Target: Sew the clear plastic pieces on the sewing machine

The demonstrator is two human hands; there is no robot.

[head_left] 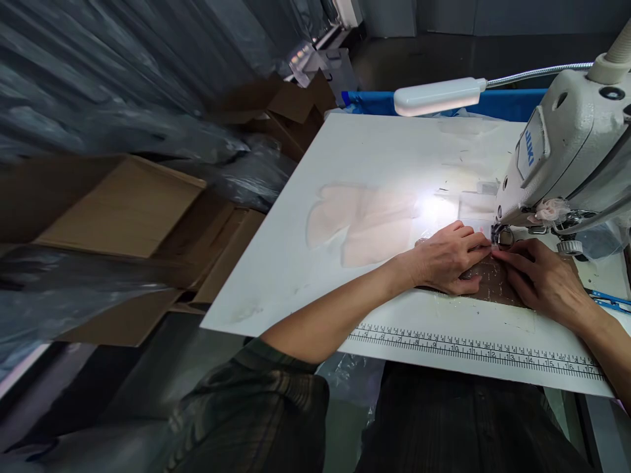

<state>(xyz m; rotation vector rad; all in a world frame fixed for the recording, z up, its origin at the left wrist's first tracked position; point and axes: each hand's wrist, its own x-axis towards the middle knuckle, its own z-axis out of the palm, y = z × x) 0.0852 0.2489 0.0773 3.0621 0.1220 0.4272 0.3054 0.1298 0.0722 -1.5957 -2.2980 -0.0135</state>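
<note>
A piece of brown fabric (494,284) lies on the white sewing table under both hands, at the front of a white sewing machine (557,141). My left hand (449,259) rests on the fabric's left part, its fingers bent and gathered on the material beside the presser foot (501,235). From the right, my right hand (549,279) grips the fabric close to the same foot, thumb and fingertips pressed together. The two hands' fingertips almost meet just in front of the needle area. Part of the fabric is hidden beneath the hands.
Pale pink fabric pieces (367,223) lie left of the hands. A white lamp (438,96) hangs over the table (276,282). Blue-handled snips (611,301) lie at the right. A printed ruler strip (473,351) runs along the front edge. Cardboard boxes (123,210) stand left.
</note>
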